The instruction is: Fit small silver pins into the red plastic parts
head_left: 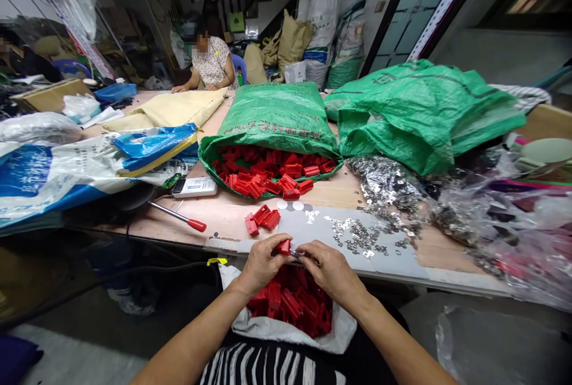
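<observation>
My left hand (pixel 263 263) is closed on a small red plastic part (pixel 283 247) at the table's near edge. My right hand (pixel 328 267) is pinched against that part, with a small metal piece between its fingertips. Under both hands a white bag (pixel 286 332) on my lap holds several red parts (pixel 292 301). Three loose red parts (pixel 261 219) lie on the table just beyond my left hand. Small silvery metal clips (pixel 357 236) are scattered on a grey sheet to the right.
An open green sack (pixel 272 117) spills red parts mid-table. A second green sack (pixel 420 111) and a heap of metal clips in clear plastic (pixel 393 185) lie right. A red-handled tool (pixel 179 216) and a white calculator (pixel 195 187) lie left. Another person (pixel 210 63) sits at the far end.
</observation>
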A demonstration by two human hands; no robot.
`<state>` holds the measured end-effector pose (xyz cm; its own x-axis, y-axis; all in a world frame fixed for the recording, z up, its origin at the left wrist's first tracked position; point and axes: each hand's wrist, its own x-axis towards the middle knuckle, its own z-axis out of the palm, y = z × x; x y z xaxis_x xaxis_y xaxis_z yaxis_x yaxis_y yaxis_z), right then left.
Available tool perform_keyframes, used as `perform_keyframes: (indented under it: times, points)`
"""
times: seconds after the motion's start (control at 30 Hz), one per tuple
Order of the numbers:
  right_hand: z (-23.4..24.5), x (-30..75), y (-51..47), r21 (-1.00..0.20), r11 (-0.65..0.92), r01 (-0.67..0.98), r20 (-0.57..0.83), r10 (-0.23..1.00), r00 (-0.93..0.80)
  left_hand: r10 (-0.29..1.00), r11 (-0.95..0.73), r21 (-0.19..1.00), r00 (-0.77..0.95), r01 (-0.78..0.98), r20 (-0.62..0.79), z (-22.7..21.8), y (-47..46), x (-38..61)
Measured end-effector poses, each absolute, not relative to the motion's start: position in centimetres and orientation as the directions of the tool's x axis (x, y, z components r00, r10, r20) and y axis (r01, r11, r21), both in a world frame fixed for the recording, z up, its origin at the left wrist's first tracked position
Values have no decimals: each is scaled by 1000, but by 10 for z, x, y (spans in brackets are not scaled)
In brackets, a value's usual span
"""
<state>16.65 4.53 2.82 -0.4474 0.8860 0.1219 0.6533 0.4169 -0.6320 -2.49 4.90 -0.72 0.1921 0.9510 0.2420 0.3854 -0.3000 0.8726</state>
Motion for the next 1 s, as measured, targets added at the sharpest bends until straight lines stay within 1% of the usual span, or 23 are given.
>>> perform_keyframes:
  times: [0.23, 0.3, 0.47, 0.6, 0.7, 0.8, 0.9, 1.0]
  points:
    - [27, 164, 45, -588, 433, 683, 93, 875, -475, 949, -306, 871, 197, 383, 247, -7, 48, -25]
    - [28, 164, 45, -600, 418, 682, 84, 881, -466, 949, -303, 873, 200, 383, 242, -7, 48, -25]
    - [26, 166, 46, -681, 385, 623, 82, 886, -457, 954, -286, 875, 202, 390, 222, -4, 47, -26]
    - [28, 167, 46, -687, 368, 627, 72, 893, -445, 952, -291, 869, 208, 400, 223, -3, 47, -26]
    - [33, 164, 45, -651, 355, 671, 42, 899, -436, 949, -303, 862, 215, 408, 232, -4, 46, -27]
    - [38, 158, 42, -591, 337, 733, 8, 911, -412, 946, -312, 858, 219, 409, 239, -6, 45, -26]
    - [43, 150, 39, -505, 329, 798, -14, 921, -389, 947, -309, 861, 219, 405, 237, -7, 43, -26]
    - [46, 141, 38, -394, 323, 861, -46, 928, -369, 952, -295, 867, 203, 402, 229, -7, 42, -24]
